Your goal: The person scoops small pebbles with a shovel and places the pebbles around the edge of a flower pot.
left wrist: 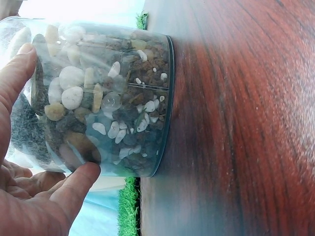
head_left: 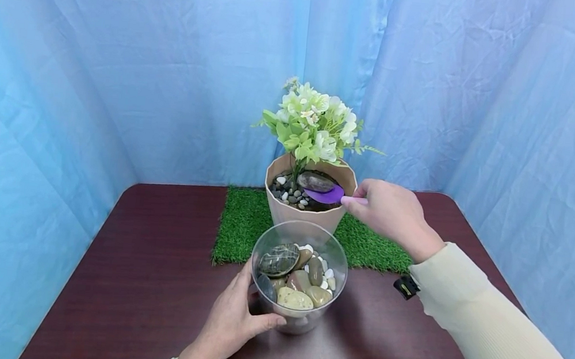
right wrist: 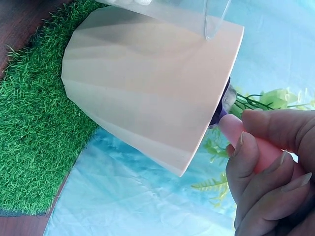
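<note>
My right hand (head_left: 388,209) grips the pink handle (right wrist: 231,127) of a small trowel with a purple blade (head_left: 331,196). The blade is inside the mouth of a beige faceted flowerpot (head_left: 303,215), with a large grey oval stone (head_left: 317,182) on or against it. Around the plant's stems lie small dark and white pebbles (head_left: 291,196). In front of the pot, my left hand (head_left: 233,316) holds a clear plastic container (head_left: 300,321) by its side, thumb at the front. Large smooth stones (head_left: 295,299) and white pebbles fill much of it; smaller gravel shows lower down in the left wrist view.
White-flowered artificial greenery (head_left: 319,119) rises from the pot. Beneath the pot is a green turf mat (head_left: 242,221) on a dark red wooden table (head_left: 155,259). Blue curtains (head_left: 199,67) hang behind and on both sides. A black strap piece (head_left: 406,286) shows by the right cuff.
</note>
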Motion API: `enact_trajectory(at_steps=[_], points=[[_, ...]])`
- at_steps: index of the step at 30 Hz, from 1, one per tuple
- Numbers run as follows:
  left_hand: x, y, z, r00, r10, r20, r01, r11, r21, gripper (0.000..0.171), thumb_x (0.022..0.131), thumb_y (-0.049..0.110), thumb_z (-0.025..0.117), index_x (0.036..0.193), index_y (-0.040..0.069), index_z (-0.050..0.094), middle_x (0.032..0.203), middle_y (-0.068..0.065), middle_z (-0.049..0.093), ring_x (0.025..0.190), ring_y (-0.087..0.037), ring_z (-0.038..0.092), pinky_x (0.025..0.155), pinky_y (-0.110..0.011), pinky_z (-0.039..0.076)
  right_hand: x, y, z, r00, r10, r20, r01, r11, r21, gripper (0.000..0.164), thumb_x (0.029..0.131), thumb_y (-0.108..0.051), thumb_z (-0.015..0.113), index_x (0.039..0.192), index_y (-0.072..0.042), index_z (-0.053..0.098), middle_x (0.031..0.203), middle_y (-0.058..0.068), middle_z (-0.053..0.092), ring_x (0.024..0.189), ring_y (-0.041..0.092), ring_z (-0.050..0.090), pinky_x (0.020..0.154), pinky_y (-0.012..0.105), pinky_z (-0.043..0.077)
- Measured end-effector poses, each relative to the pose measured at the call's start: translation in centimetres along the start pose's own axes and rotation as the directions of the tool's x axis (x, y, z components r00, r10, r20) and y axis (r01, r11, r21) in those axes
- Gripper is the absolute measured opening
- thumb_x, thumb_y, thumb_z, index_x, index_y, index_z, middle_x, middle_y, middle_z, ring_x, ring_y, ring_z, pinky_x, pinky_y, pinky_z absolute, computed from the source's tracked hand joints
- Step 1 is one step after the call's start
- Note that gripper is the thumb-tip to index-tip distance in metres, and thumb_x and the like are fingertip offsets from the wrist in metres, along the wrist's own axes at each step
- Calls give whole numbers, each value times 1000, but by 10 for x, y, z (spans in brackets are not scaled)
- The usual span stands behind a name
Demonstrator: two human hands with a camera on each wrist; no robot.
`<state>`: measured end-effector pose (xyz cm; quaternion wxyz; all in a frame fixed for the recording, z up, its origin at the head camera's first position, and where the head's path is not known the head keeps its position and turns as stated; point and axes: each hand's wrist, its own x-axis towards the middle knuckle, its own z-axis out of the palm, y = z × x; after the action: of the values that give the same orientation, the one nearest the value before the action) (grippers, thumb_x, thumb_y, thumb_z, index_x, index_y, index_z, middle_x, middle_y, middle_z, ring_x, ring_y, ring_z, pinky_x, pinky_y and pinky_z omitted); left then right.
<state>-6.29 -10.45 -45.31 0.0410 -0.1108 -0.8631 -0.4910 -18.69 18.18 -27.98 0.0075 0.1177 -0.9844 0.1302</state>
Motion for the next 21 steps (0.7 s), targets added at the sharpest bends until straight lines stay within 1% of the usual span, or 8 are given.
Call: enact_trajectory(at_steps=[7,11,16,21], points=[[0,1,0,1000,2,-5,-2,1000,15,135,64,48,99,168,37,13,163,-3,42,142,-19,49,109,-37,56,4,-1,1,1000,23,16,-23,1000,-7,33,101,-48,61,84,-20,65,67,-3,56,64,20,52,49,34,38],[0,1,0,1000,3,-4,-3,1000,7,135,63,47,99,167,38,13,163,-3,42,142,-19,49,109,-36,56,5,-3,0,999,30,30,-29,999,-16,33,101,-48,61,84,-20,64,67,-3,56,64,20,52,49,34,39],[0,1,0,1000,-5,3,5,1000,-23,135,63,45,100,167,39,13,163,-2,42,141,-18,50,107,-33,57,7,-4,0,998,39,39,-38,999,-26,30,100,-47,62,87,-20,67,69,-3,59,66,20,55,50,35,41],[0,1,0,1000,-12,7,12,999,-40,135,63,43,100,167,40,13,162,-2,42,141,-18,50,105,-29,57,8,-6,-1,997,49,57,-47,998,-35,31,101,-47,62,87,-20,66,69,-2,59,66,20,55,50,35,42]])
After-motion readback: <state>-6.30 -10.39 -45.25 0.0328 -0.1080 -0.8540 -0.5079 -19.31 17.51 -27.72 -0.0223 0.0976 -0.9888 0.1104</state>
